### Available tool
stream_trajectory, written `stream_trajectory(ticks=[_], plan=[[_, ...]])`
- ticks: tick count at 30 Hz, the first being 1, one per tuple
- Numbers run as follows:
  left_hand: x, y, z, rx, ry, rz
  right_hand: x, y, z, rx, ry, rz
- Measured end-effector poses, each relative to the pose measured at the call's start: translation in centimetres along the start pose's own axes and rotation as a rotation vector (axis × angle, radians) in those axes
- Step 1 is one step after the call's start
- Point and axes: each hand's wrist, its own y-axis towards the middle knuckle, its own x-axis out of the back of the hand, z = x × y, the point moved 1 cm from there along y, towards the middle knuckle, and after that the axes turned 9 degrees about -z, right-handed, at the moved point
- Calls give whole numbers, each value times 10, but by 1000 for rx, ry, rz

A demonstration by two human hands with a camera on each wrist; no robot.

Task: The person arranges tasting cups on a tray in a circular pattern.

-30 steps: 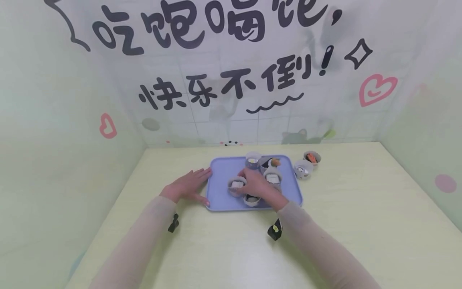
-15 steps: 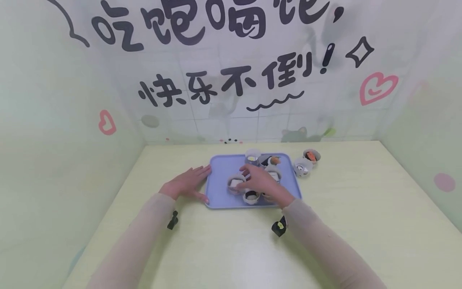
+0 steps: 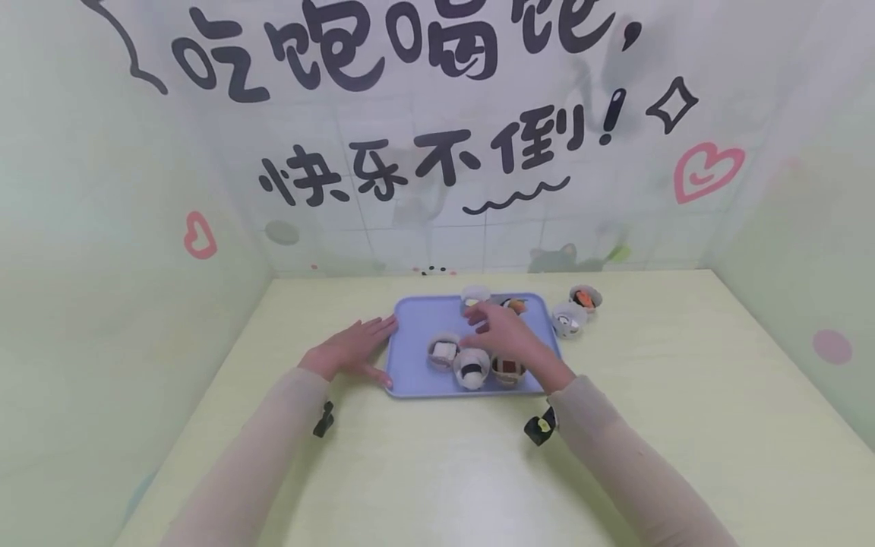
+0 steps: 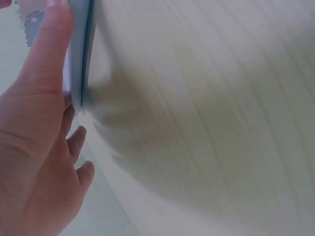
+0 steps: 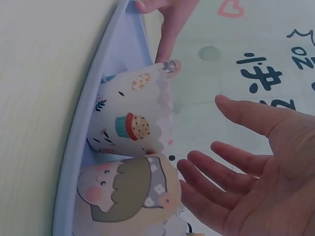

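Note:
My left hand (image 3: pixel 351 349) lies at the left edge of the blue tray (image 3: pixel 415 315), its fingers and thumb spread along the rim. In the left wrist view, the thumb (image 4: pixel 47 54) touches the tray's edge. My right hand (image 3: pixel 509 334) hovers over the tray, fingers apart and holding nothing. Left of it sits a paper cup (image 3: pixel 443 353) with a white block inside. A cup (image 3: pixel 472 370) with a black-banded white sushi piece and a cup (image 3: pixel 508 371) with a reddish-brown piece stand in front. In the right wrist view a cupcake-printed cup (image 5: pixel 130 115) is close by the fingers.
At the tray's back are another cup (image 3: pixel 475 294) and a sushi piece with an orange end (image 3: pixel 516 305), both partly hidden. Right of the tray, on the table (image 3: pixel 656 365), stand a cup (image 3: pixel 568 320) and one with an orange-topped piece (image 3: pixel 585 298).
My right hand has let go of the cup with the white block and moved up and right, away from it. That cup stays on the tray. The left hand keeps its place.

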Motion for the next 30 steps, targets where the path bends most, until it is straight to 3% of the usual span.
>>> stream_trajectory(ticks=[30], plan=[[-1,0,2,-9,-9,-8,64,-20,-38,-94,48,-150]])
